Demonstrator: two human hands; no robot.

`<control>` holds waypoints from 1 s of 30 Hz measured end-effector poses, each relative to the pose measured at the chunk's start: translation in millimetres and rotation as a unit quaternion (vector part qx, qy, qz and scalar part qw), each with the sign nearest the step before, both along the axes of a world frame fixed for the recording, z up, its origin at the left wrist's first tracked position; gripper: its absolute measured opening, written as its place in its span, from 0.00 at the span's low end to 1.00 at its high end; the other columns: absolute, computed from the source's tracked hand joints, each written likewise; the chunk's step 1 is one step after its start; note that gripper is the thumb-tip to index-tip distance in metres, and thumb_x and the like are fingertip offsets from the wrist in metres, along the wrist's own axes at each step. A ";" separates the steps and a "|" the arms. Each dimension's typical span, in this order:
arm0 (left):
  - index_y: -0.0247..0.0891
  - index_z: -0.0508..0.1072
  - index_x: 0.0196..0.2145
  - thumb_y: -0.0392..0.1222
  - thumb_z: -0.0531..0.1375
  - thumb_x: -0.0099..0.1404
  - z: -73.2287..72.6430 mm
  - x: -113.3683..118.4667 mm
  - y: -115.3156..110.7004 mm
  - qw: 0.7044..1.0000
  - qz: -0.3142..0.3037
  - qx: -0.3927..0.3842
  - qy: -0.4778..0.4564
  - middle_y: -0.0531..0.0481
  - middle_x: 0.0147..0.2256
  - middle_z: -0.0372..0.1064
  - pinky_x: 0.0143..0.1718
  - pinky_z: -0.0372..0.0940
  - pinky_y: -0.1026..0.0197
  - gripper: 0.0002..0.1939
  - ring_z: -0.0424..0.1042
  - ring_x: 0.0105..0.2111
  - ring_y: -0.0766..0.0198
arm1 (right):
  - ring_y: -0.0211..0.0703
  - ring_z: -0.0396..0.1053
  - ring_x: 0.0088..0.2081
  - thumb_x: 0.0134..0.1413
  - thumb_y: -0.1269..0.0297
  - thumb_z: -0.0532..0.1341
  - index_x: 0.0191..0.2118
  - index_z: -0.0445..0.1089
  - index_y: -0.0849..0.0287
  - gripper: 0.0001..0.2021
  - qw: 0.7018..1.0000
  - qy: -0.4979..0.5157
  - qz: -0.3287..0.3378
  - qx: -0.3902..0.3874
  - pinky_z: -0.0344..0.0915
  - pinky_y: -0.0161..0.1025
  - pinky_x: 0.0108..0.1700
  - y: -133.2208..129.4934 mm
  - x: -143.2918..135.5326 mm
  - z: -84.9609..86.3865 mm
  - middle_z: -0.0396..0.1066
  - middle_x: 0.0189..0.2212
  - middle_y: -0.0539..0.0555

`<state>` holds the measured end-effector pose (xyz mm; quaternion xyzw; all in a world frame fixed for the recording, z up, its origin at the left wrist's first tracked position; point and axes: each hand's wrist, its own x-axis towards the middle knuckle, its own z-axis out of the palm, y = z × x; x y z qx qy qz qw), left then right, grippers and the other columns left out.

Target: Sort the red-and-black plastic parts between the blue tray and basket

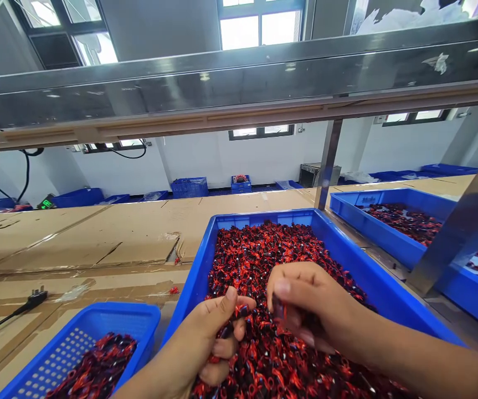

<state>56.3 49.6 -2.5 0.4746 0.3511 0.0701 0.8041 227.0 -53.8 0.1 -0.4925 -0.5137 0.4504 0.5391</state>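
Note:
My left hand (209, 335) is closed over the big blue tray, with a small red-and-black part (242, 311) between its thumb and fingers. Another dark piece shows among the curled fingers. Just to the right, my right hand (315, 293) pinches a dark, reddish small part (279, 309) in thumb and forefinger, slightly blurred. The two hands are close together but apart. Beneath them, the blue tray (199, 271) holds a deep heap of similar glossy red-and-black parts (270, 244). Their exact kind is too small to make out.
A perforated blue basket (62, 338) with more such parts stands at lower left. Another blue tray (371, 221) lies at right, behind a metal post (450, 233). A black plug (35, 299) rests on the cardboard-covered table (139, 238). A metal beam (205, 83) crosses above.

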 end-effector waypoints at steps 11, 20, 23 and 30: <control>0.40 0.58 0.55 0.63 0.59 0.59 -15.9 -2.1 2.4 0.986 -0.050 0.120 -0.104 0.58 0.23 0.62 0.10 0.40 0.72 0.34 0.41 0.14 0.77 | 0.32 0.62 0.21 0.58 0.59 0.60 0.41 0.75 0.52 0.09 0.993 -0.119 -0.020 0.009 0.60 0.31 0.25 10.0 -11.1 -6.2 0.69 0.22 0.46; 0.39 0.67 0.44 0.65 0.57 0.59 -23.2 1.8 -6.6 0.983 -0.059 0.162 -0.062 0.56 0.24 0.61 0.16 0.40 0.71 0.28 0.50 0.17 0.75 | 0.35 0.68 0.27 0.51 0.69 0.63 0.38 0.75 0.54 0.08 0.920 -0.372 -0.009 0.124 0.61 0.32 0.31 3.3 -14.8 -16.3 0.74 0.27 0.47; 0.41 0.66 0.43 0.47 0.50 0.64 -8.4 -1.2 -6.0 0.998 -0.021 0.065 -0.005 0.56 0.26 0.58 0.16 0.31 0.69 0.13 0.45 0.16 0.76 | 0.35 0.68 0.28 0.51 0.70 0.63 0.42 0.74 0.53 0.11 0.946 -0.300 -0.022 0.121 0.63 0.32 0.33 4.5 -12.2 -13.2 0.70 0.26 0.46; 0.42 0.64 0.48 0.40 0.56 0.58 -20.1 0.8 12.4 0.999 0.036 0.008 -0.021 0.55 0.31 0.60 0.15 0.32 0.70 0.18 0.46 0.15 0.78 | 0.36 0.66 0.32 0.53 0.60 0.66 0.42 0.74 0.53 0.10 0.980 -0.170 -0.041 0.099 0.63 0.35 0.39 0.3 -9.4 -2.7 0.65 0.26 0.46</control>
